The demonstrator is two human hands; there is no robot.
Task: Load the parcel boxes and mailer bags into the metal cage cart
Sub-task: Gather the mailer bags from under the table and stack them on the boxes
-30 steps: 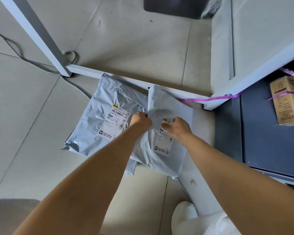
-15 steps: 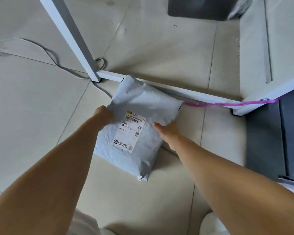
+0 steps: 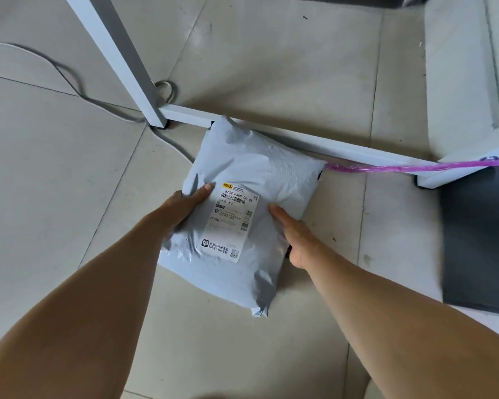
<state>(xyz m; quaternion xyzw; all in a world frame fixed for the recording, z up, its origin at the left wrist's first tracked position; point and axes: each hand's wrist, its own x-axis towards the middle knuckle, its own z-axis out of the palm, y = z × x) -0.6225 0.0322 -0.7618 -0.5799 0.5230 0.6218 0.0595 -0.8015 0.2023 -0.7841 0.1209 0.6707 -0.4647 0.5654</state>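
Observation:
A puffy grey mailer bag (image 3: pixel 260 168) with a white shipping label (image 3: pixel 231 223) lies on the tiled floor against a white frame bar. Under its left lower edge the rim of a second grey bag shows. My left hand (image 3: pixel 182 208) grips the bag's left edge, thumb on top and fingers tucked beneath. On the bag's right edge is my right hand (image 3: pixel 297 237), thumb lying on top and fingers hidden underneath.
A white metal frame has a floor bar (image 3: pixel 357 151) behind the bag and a slanted post (image 3: pixel 121 53). A purple plastic strap (image 3: pixel 401 168) runs right from the bag. A grey cable (image 3: pixel 69 82) crosses the floor at left. A dark grey flat surface (image 3: pixel 478 240) lies at right.
A second ago two mailer bags lay overlapping side by side. They are now stacked as one pile, and both hands have moved out to its left and right edges.

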